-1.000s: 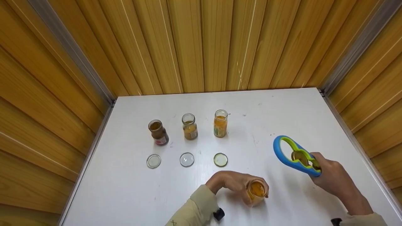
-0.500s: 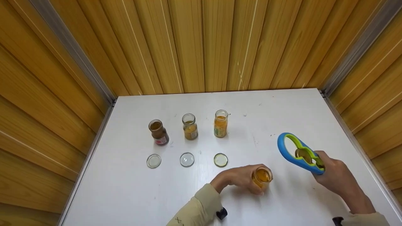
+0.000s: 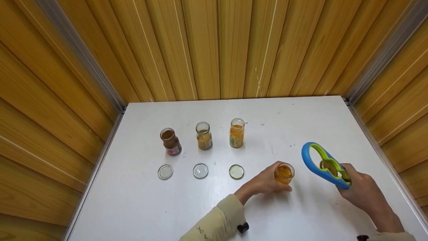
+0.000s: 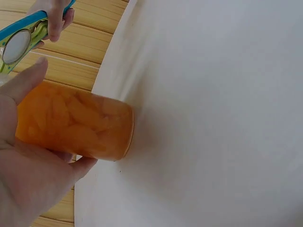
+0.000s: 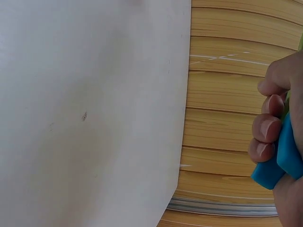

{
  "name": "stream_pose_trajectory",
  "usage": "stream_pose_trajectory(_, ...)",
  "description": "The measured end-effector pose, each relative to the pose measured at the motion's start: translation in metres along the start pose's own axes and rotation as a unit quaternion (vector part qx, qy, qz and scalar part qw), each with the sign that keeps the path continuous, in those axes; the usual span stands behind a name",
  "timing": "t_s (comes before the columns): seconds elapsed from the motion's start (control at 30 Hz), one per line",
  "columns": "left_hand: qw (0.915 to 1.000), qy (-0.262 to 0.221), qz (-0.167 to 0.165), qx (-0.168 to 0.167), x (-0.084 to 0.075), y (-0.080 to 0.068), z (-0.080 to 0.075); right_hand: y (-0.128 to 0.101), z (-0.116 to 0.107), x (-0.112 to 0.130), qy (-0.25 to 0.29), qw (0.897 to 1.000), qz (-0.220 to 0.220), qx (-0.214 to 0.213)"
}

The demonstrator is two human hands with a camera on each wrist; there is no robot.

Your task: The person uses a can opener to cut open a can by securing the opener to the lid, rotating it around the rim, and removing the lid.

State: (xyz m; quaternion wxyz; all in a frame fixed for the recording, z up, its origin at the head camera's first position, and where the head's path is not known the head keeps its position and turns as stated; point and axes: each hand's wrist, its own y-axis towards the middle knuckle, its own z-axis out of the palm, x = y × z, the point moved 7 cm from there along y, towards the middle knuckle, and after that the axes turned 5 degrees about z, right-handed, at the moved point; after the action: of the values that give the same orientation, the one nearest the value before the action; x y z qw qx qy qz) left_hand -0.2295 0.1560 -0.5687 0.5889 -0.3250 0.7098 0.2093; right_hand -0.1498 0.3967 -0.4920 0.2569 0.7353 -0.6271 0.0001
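Observation:
My left hand (image 3: 265, 180) grips a lidless glass jar (image 3: 285, 172) of orange fruit pieces, upright at the table's right front. In the left wrist view the jar's base hangs close over the white surface, thumb and fingers around its side. My right hand (image 3: 362, 192) holds a blue and green jar opener (image 3: 316, 171) by its narrow end, raised off the table at the right. A round metal lid (image 3: 329, 166) sits inside one of the opener's rings. In the right wrist view curled fingers (image 5: 266, 127) wrap the blue handle.
Three open jars stand in a row farther back: a brown one (image 3: 172, 144), a yellowish one (image 3: 204, 140) and an orange one (image 3: 236, 135). Before them lie three lids (image 3: 165, 172) (image 3: 200, 171) (image 3: 236, 172). Wood-patterned panels (image 3: 230, 50) enclose the white table (image 3: 133, 201).
My left hand has carried the jar away from me and slightly right. The right hand with the opener has shifted a little right. The back jars and lids stay put.

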Motion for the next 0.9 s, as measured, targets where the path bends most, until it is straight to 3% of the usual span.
stream_pose_trajectory(0.13,0.9985,-0.007,-0.011,-0.054,-0.001,0.011,-0.002,-0.002,-0.002,-0.004,0.004,1.0,0.003,-0.003)
stream_pose_trajectory(0.4,0.9885,0.029,-0.041,-0.142,-0.003,0.03,-0.009,-0.005,-0.006,-0.006,-0.008,1.0,-0.01,-0.018)
stream_pose_trajectory(0.5,0.9802,0.072,-0.042,-0.179,-0.006,0.037,-0.014,-0.005,-0.006,-0.008,-0.003,1.0,-0.003,-0.014)
stream_pose_trajectory(0.67,0.9587,0.143,-0.045,-0.242,-0.01,0.045,-0.025,-0.006,-0.007,-0.01,0.009,1.0,0.008,-0.012)
stream_pose_trajectory(0.77,0.9524,0.144,-0.052,-0.264,-0.01,0.051,-0.031,-0.006,-0.007,-0.01,0.011,1.0,0.013,-0.012)
stream_pose_trajectory(0.9,0.9529,0.114,-0.061,-0.274,-0.007,0.059,-0.037,-0.006,-0.006,-0.01,0.007,1.0,0.016,-0.013)
